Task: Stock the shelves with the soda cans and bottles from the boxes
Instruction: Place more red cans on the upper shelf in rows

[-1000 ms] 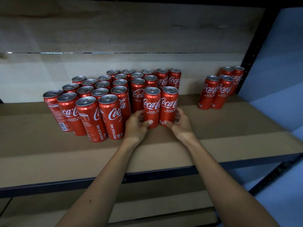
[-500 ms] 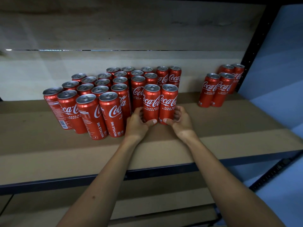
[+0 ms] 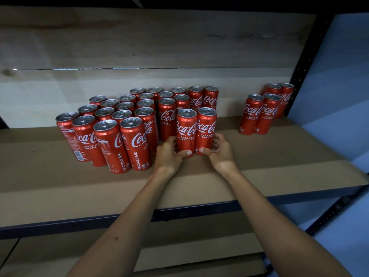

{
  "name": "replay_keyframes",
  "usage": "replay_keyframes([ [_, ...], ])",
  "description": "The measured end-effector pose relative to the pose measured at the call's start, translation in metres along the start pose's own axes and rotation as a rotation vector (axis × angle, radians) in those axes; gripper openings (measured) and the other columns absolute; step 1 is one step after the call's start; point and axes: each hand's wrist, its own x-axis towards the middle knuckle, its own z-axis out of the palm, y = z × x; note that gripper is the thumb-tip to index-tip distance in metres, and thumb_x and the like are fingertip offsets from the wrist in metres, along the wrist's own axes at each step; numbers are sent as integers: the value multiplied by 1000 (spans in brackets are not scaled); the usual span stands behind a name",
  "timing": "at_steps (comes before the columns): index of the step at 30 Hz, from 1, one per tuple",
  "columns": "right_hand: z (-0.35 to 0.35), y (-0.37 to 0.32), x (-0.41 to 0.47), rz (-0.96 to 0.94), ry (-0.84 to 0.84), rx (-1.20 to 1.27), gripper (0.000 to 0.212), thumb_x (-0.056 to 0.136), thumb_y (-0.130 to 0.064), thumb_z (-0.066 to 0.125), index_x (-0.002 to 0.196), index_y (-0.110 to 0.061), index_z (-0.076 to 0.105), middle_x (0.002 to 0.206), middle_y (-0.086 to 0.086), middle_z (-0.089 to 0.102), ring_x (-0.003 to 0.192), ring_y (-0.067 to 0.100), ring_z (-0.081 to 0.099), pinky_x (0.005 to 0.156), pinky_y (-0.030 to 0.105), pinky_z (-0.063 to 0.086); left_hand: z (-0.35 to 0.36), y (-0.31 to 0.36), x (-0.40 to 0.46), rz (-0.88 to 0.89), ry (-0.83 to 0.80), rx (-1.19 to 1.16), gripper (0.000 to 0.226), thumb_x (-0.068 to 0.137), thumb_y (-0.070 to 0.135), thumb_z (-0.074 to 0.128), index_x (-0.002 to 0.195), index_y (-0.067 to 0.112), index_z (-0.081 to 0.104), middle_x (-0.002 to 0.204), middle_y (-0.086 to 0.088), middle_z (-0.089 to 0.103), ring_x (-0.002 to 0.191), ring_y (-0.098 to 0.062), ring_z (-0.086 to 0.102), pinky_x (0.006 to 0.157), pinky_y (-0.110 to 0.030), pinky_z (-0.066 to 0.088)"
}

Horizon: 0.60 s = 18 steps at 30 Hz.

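Left hand (image 3: pixel 167 153) gripped the left Coca-Cola can (image 3: pixel 186 132) low on its body, fingers curled round the back, thumb across the front; right hand (image 3: pixel 219 149) held the right Coca-Cola can (image 3: pixel 205 132) the same way. Both cans stood upright and touching on the brown shelf board (image 3: pixel 259 156), just right of the main block of cans (image 3: pixel 123 124). Four more cans (image 3: pixel 263 110) sat well apart at the back right by the black upright (image 3: pixel 307 62).

Bare shelf (image 3: pixel 225 124) between can block (image 3: pixel 127 124) and four cans (image 3: pixel 263 112)
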Motion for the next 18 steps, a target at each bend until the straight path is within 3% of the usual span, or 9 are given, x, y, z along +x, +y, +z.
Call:
replay_keyframes([
  [4, -26, 4, 2, -2, 34, 11, 65, 77, 12, 73, 135, 1, 44, 130, 13, 58, 109, 14, 55, 88, 17, 47, 28, 14, -5, 7, -18, -52, 69, 68, 7, 86, 129, 6, 55, 115, 2, 64, 103, -11, 63, 94, -27, 51],
  [6, -47, 7, 4, -7, 65, 19, 65, 76, 16, 71, 134, 2, 44, 125, 12, 58, 108, 15, 56, 80, 10, 49, 49, 19, -5, 19, -41, -51, 70, 66, 9, 88, 128, 9, 56, 116, -2, 67, 101, -12, 65, 93, -29, 52],
  [12, -129, 15, 5, -6, 147, -22, 62, 77, 15, 71, 131, 0, 46, 116, 4, 57, 105, 12, 56, 75, 6, 48, 125, 46, -3, 3, -145, -4, 65, 66, 21, 89, 123, 13, 57, 117, -4, 69, 100, -14, 66, 92, -30, 53],
  [18, -211, 26, 15, 49, 217, -79, 67, 76, 6, 77, 134, -5, 46, 125, 5, 60, 113, 15, 57, 100, 32, 46, 204, 81, -7, 7, -227, -49, 66, 70, 19, 86, 128, 14, 55, 122, -3, 67, 101, -12, 63, 89, -23, 47],
])
